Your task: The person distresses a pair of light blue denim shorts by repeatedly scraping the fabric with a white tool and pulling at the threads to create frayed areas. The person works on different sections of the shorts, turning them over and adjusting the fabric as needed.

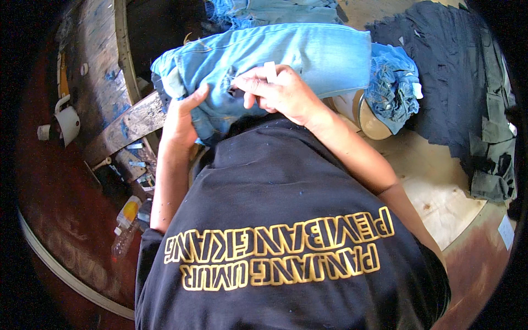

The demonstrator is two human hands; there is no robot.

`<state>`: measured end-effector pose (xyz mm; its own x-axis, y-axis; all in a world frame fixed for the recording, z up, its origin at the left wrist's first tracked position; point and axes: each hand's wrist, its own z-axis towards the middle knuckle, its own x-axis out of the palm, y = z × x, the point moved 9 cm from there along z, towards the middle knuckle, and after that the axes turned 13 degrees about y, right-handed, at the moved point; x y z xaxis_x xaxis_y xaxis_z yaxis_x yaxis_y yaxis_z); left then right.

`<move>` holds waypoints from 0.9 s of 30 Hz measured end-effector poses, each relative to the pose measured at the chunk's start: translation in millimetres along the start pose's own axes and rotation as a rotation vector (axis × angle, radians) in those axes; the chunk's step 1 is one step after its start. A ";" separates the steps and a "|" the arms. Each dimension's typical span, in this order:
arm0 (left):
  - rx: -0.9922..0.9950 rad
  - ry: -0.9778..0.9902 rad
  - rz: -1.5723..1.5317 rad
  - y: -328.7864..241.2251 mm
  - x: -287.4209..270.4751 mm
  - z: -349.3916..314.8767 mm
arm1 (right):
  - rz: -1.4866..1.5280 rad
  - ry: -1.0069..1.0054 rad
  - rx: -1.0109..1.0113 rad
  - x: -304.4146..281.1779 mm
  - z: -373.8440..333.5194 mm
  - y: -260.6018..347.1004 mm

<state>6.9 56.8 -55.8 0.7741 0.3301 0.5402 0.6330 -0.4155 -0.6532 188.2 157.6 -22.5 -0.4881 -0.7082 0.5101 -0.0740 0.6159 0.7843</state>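
A pair of faded blue jeans lies across my lap, the cut end of a leg toward the right. My left hand grips the cloth at the left end, thumb on top and fingers out of sight beneath. My right hand is closed in a pinch over a small dark, frayed hole in the denim. What sits between its fingertips is too small to make out. A white wrap is around one finger of that hand.
Crumpled blue denim rests on a round tin at right. Black cloth spreads beyond it. More denim lies ahead. At left stand a worn wooden bench, a white cup-like container and a plastic bottle.
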 end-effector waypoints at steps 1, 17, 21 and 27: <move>0.031 -0.053 0.163 -12.6 -8.8 2.3 | -0.202 -0.100 -0.029 -12.7 -5.8 8.2; 0.808 -0.237 1.565 -12.4 142.2 76.4 | -1.530 -0.417 -0.418 -105.3 -54.5 45.6; 0.879 -0.176 1.548 -19.1 134.3 63.7 | -1.307 -0.453 -0.462 -108.7 -63.5 58.1; 0.963 -0.196 1.616 -31.7 145.5 61.5 | -0.705 -0.390 -0.156 -105.3 -46.0 54.3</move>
<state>100.1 170.2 10.9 0.4952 0.2687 -0.8262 -0.8687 0.1451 -0.4735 275.6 249.8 -17.4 -0.6415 -0.7225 -0.2579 -0.3686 -0.0046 0.9296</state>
